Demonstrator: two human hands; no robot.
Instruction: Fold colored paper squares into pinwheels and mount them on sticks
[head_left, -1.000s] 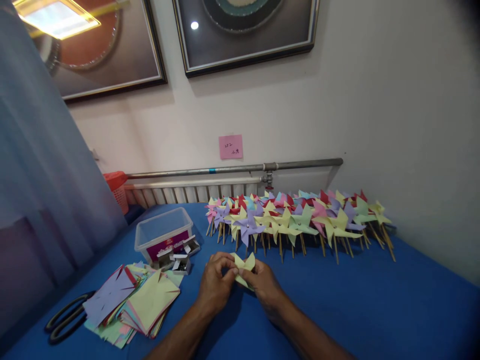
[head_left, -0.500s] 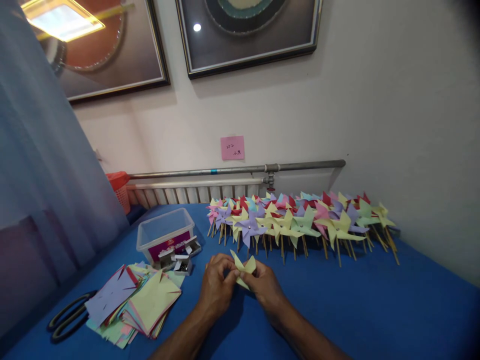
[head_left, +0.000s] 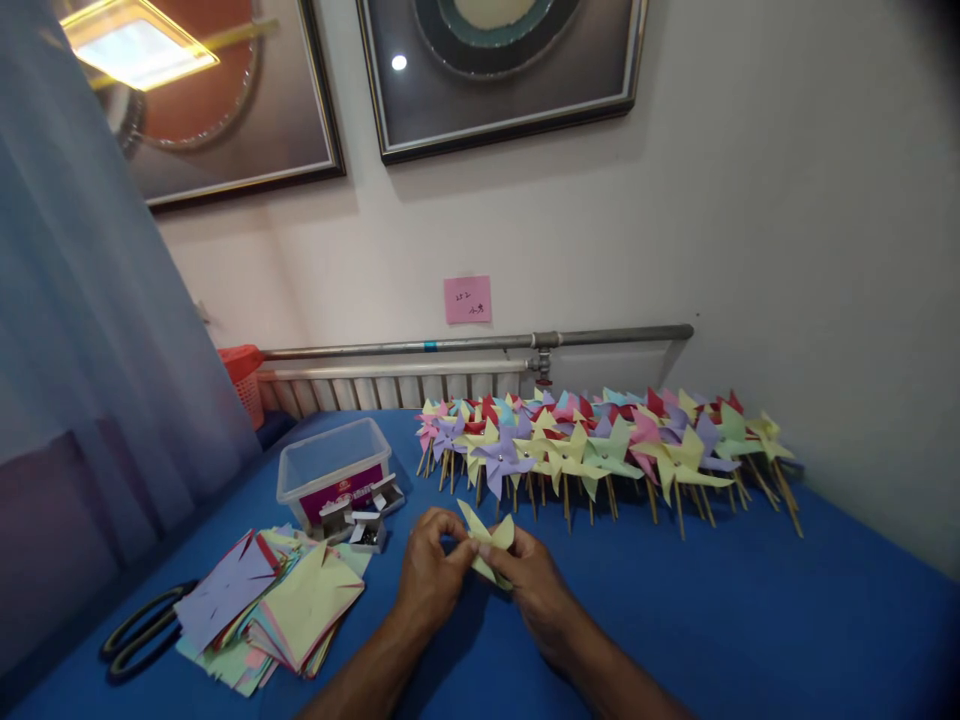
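Between my two hands is a pale yellow paper pinwheel (head_left: 478, 523), partly folded, with its blades pointing up and outward. My left hand (head_left: 435, 568) is closed, its thumb and fingers pinching the near middle of the paper. From the other side, my right hand (head_left: 525, 572) grips the folded paper, its thumb close to the left thumb. Fingers cover the pinwheel's centre, so I cannot tell whether a pin is in it. Both hands are just above the blue tabletop (head_left: 637, 620).
Finished pinwheels on sticks (head_left: 577, 450) lie in rows at the back right. On the left are stacks of slit coloured paper (head_left: 307, 600), black-handled scissors (head_left: 142, 630), small open boxes of pins (head_left: 367, 532) and a clear plastic tub (head_left: 334, 460). A radiator pipe (head_left: 480, 343) runs behind.
The right side of the yellow paper has curled inward slightly between my fingers. My hands stay almost in place, and the whole view has shifted a little.
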